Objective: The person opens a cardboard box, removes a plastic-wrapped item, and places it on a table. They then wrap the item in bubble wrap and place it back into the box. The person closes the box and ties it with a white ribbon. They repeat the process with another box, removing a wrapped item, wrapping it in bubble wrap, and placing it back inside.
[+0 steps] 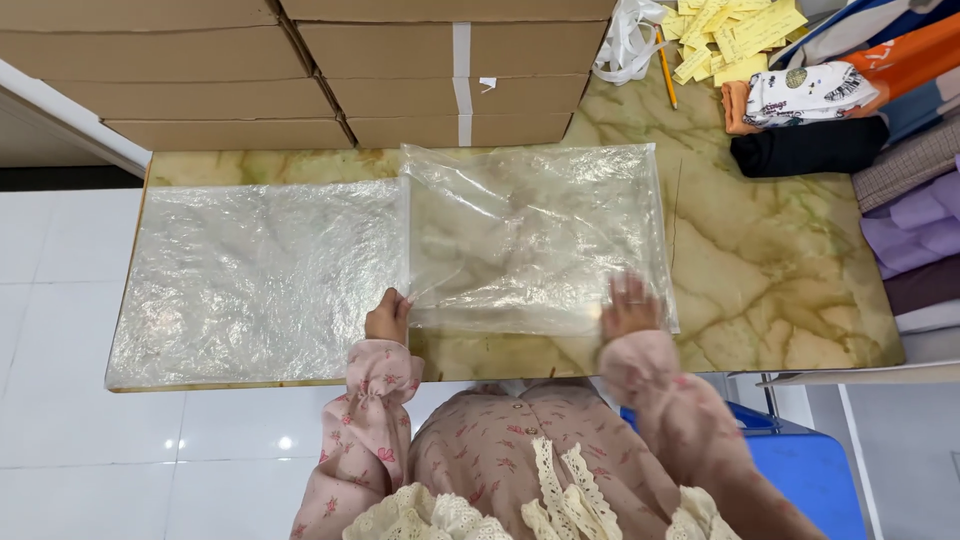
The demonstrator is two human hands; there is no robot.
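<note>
We have 1 clear plastic bag [535, 235] lying flat on the marble table [780, 270], its left edge overlapping a stack of bags [255, 285]. It is thin and slippery — a careless tug could slide it off or drag the stack along. Our left hand [388, 316] pinches its near left corner, fingers closed on the film. Our right hand [628, 306] presses its near right edge, fingers together — blurred, so we cannot tell more.
</note>
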